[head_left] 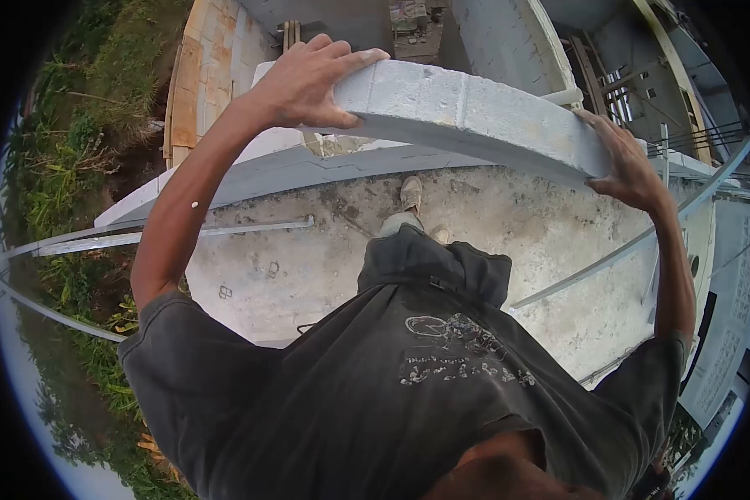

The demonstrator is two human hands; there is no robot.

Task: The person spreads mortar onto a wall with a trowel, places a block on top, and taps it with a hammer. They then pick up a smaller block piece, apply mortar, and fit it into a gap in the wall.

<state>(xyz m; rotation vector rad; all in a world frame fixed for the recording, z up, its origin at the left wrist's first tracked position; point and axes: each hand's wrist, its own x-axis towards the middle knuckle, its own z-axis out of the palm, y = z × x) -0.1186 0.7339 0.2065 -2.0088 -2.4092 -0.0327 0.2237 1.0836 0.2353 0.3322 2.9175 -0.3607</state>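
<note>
A long pale grey concrete block (467, 104) spans the space in front of me, raised above the floor and curved by the wide lens. My left hand (312, 83) grips its left end, thumb on the near face and fingers over the top. The opposite end is in my right hand (629, 158), its fingers on the top edge and the thumb low on the near side. Just beyond and below lies a low block wall (258, 175), its top showing a rough patch (342, 144) near my left hand. Whether the block touches this wall is hidden.
I stand on a stained concrete floor (308, 283). Metal bars (175, 236) slant in at left, and another long bar (617, 250) crosses at right. Green plants (75, 158) grow far below the left edge. Beyond the wall are rooms with grey walls (508, 42).
</note>
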